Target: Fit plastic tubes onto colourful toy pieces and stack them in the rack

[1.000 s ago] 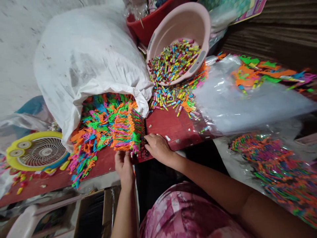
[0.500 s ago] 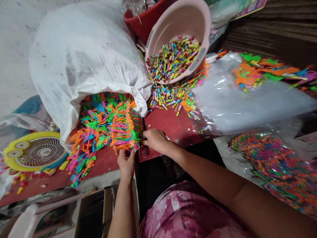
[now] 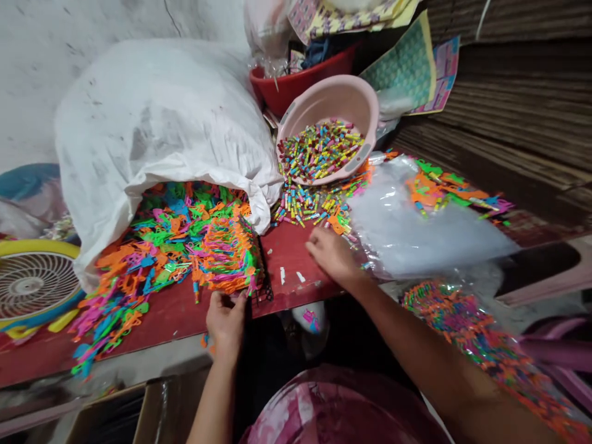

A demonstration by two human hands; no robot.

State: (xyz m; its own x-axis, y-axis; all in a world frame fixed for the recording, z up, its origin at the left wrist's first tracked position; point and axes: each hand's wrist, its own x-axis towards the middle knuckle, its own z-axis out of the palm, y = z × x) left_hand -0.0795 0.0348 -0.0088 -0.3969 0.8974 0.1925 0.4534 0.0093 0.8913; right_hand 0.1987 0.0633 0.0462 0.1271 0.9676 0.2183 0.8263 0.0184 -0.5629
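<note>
The row of plastic toys (image 3: 226, 256) sits on the surface (image 3: 157, 327), packed upright side by side in orange, green, pink and blue, with a black rack (image 3: 264, 293) showing along its three o'clock edge. The pieces look thin, so each should be very light, stiff but a little springy, and rather slick; the narrow loops would probably bend or snag sooner than the flat parts. A pinch on one flat end seems the surest hold for a single piece, while the whole row would be better braced from both ends, since it looks loose. The left grip (image 3: 226, 322) is at the row's six o'clock end, thumb and fingers curved up to it, so the row lies at its twelve o'clock; whether the fingertips close on anything I cannot tell. The right grip (image 3: 333, 254) is loosely curled over the surface, the row apart from it at nine o'clock; whether it pinches something small is unclear. Further out from the row, a heap of loose toys (image 3: 134, 262) spreads toward nine o'clock from the white sack (image 3: 171, 117) at eleven, and a pink basin (image 3: 365, 105) of small tubes (image 3: 324, 148) tilts between one and two.
</note>
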